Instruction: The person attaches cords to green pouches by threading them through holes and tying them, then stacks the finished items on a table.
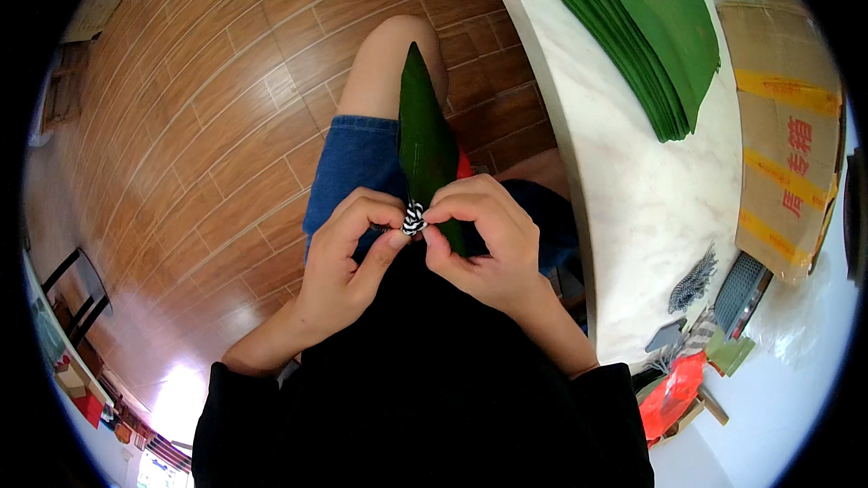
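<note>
Green, smooth-faced material makes up the pointed piece [421, 140] that, in the head view, stretches from the hands out over the person's bare knee [393, 63] and denim shorts [353, 158]. At its near end sits a small twist of black-and-white cord [414, 219], held between the left hand [348, 248] and the right hand [488, 239], just in front of the black shirt [425, 352]. On each hand the thumb and forefinger are clamped on the cord from opposite sides, probably because so small a thing needs a tip pinch from both sides to stay steady. Whether the cord passes through the green piece is hard to tell, as the fingers cover the place where they meet. The lap seems to serve as a rest, taking the weight of the long end. On the white bench [624, 208] to the right lies a fanned stack of green sheets [646, 32], its staggered edges perhaps making single ones easier to lift. Nearer the body, a speckled bundle [693, 282] lies beside a grey basket [743, 285], likely for easy reach.
</note>
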`<state>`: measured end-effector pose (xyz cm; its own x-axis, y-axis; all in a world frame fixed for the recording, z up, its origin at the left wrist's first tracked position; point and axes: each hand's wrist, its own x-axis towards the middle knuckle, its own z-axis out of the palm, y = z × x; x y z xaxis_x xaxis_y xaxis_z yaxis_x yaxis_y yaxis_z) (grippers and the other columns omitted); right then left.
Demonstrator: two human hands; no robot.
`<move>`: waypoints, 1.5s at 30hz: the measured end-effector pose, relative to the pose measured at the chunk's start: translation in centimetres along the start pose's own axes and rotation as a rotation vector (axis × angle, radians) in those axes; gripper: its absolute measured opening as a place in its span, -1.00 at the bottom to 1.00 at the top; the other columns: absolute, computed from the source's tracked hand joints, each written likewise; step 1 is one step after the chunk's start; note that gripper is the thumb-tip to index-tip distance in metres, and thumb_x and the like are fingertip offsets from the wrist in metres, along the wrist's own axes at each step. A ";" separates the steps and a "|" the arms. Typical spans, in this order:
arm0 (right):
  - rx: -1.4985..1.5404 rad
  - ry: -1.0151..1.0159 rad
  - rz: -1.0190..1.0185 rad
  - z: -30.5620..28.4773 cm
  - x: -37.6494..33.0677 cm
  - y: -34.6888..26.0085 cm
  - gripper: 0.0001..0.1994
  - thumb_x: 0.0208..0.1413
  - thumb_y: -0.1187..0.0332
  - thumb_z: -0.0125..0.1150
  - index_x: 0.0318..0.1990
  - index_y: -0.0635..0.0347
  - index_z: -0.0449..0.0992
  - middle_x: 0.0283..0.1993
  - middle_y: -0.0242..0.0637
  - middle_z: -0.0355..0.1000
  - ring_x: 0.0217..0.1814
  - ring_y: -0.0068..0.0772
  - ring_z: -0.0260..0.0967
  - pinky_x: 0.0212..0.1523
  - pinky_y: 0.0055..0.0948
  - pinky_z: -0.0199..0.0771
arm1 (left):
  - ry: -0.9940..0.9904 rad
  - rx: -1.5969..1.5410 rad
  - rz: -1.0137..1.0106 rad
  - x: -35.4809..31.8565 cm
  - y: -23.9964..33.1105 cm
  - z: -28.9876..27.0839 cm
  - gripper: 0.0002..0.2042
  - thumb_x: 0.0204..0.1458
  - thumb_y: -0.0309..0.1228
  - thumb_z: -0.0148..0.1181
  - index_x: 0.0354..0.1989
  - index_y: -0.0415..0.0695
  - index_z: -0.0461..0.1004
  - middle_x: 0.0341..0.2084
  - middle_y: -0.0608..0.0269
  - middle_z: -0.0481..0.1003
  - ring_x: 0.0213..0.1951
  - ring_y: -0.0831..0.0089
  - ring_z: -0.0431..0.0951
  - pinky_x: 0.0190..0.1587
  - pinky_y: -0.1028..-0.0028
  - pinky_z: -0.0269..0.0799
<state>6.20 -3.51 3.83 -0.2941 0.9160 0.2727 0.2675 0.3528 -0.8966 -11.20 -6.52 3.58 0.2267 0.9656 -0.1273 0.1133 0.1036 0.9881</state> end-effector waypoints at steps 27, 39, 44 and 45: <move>0.060 -0.072 0.178 -1.9 0.2 0.2 -0.80 -0.22 0.60 0.24 -0.39 0.23 0.38 -0.30 -0.19 0.30 -0.26 -0.19 0.30 -0.23 -0.40 0.32 | -0.369 -1.128 -0.758 2.2 -1.4 0.1 -0.72 0.21 -0.20 -0.06 -0.15 -0.15 0.43 -0.33 0.31 0.49 -0.28 0.56 0.49 -0.16 0.54 0.42; -0.146 0.121 0.202 -1.3 -3.1 -0.5 -0.84 -0.05 0.56 0.22 -0.30 0.28 0.40 -0.42 -0.25 0.32 -0.48 -0.43 0.25 -0.46 -0.55 0.25 | -0.171 -1.170 -0.750 3.1 -0.7 2.9 -0.74 0.21 -0.21 -0.07 -0.13 -0.11 0.43 -0.33 0.38 0.47 -0.29 0.63 0.43 -0.20 0.58 0.39; 0.023 0.135 0.258 -0.7 -3.2 -1.0 -0.88 -0.08 0.58 0.19 -0.39 0.28 0.37 -0.50 -0.20 0.28 -0.53 -0.25 0.24 -0.52 -0.39 0.23 | -0.131 -1.187 -0.768 3.0 0.4 3.8 -0.72 0.21 -0.17 -0.07 -0.14 -0.10 0.43 -0.29 0.35 0.47 -0.23 0.56 0.44 -0.15 0.52 0.39; 0.027 0.131 0.260 -0.6 -3.2 -1.0 -0.89 -0.08 0.58 0.18 -0.40 0.28 0.36 -0.50 -0.20 0.27 -0.53 -0.24 0.23 -0.52 -0.39 0.23 | -0.132 -1.197 -0.784 3.1 0.6 4.0 -0.71 0.20 -0.16 -0.06 -0.14 -0.11 0.42 -0.27 0.33 0.47 -0.20 0.53 0.45 -0.13 0.51 0.39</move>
<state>7.38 -6.70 4.05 -0.0974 0.9925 0.0733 0.2933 0.0990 -0.9509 -6.58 -4.45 3.47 0.5819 0.5446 -0.6039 -0.6028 0.7874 0.1292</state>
